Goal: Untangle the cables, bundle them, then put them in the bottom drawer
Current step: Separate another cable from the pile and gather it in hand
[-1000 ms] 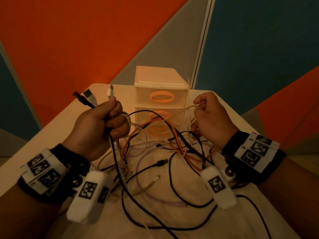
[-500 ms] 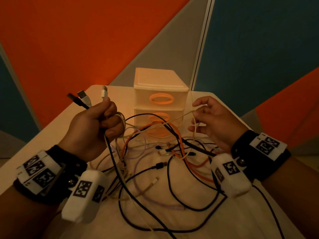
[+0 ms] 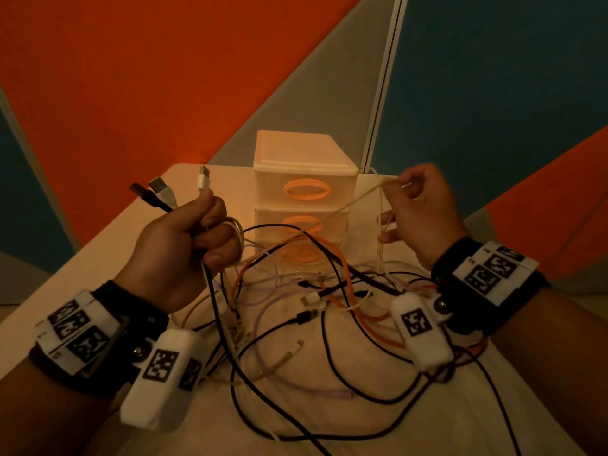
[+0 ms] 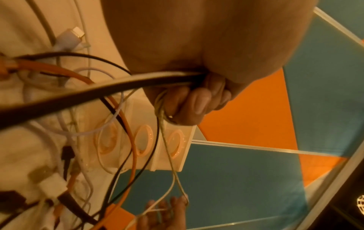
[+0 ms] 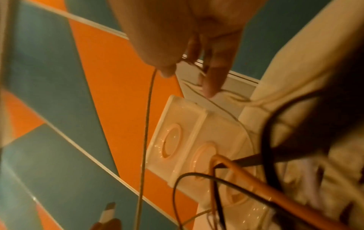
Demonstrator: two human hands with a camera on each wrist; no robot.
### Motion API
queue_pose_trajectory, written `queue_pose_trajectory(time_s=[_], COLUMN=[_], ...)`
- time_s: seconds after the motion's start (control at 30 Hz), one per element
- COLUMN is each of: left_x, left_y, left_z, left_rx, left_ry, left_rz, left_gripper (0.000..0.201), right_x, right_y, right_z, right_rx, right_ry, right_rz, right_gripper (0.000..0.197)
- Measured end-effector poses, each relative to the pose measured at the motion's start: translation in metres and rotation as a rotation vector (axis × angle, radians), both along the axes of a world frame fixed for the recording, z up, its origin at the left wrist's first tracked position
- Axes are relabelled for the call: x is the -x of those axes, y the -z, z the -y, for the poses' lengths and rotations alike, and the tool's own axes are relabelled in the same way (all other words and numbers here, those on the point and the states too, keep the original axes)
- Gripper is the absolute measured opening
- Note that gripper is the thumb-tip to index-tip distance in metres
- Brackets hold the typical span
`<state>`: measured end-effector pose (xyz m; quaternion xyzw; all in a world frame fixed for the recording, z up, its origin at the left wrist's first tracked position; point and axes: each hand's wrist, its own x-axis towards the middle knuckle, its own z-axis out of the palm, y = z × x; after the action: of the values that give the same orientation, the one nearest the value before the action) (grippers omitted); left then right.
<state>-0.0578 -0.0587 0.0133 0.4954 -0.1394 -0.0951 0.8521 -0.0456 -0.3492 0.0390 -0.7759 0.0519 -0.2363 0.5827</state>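
A tangle of cables (image 3: 306, 311) in black, orange, white and lilac lies on the table (image 3: 98, 255) in front of a small drawer unit (image 3: 304, 199) with orange oval handles. My left hand (image 3: 197, 245) is a fist around several cable ends, with USB plugs (image 3: 158, 189) sticking up out of it and a thin loop wound around its fingers (image 4: 197, 101). My right hand (image 3: 421, 205) is raised to the right of the drawers and pinches a thin cream cable (image 3: 348, 209), which runs taut down to the left hand. The same cream cable (image 5: 146, 127) hangs from the right fingertips.
The drawer unit (image 5: 187, 140) stands at the far middle of the table with all its drawers closed. Orange, teal and grey wall panels (image 3: 164, 77) rise close behind it. The table edge runs diagonally on the left and on the right.
My right hand has risen and moved right, drawing the cream cable up out of the tangle until it is taut. My left hand has kept its grip and lifted slightly.
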Motion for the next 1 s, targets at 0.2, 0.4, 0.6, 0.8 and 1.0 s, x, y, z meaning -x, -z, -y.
queue_pose_trajectory(time_s=[0.2, 0.4, 0.6, 0.8, 1.0], left_x=[-0.002, -0.002, 0.002, 0.007, 0.011], left_y=[-0.003, -0.001, -0.004, 0.001, 0.001], left_z=[-0.006, -0.005, 0.000, 0.013, 0.016], left_rx=[0.015, 0.002, 0.094, 0.206, 0.274], left_ry=[-0.014, -0.036, -0.045, 0.021, 0.055], left_rz=[-0.015, -0.030, -0.035, -0.021, -0.027], left_gripper=[0.042, 0.042, 0.043, 0.041, 0.042], right_x=[0.006, 0.008, 0.041, 0.073, 0.046], right_y=[-0.013, -0.016, -0.040, -0.042, 0.035], right_z=[-0.001, 0.016, 0.044, -0.023, -0.106], right_rx=[-0.206, 0.150, 1.061, 0.776, 0.523], right_ry=[-0.264, -0.235, -0.359, -0.495, -0.670], right_rz=[-0.394, -0.330, -0.439, 0.062, -0.206], right_gripper=[0.094, 0.024, 0.066, 0.034, 0.032])
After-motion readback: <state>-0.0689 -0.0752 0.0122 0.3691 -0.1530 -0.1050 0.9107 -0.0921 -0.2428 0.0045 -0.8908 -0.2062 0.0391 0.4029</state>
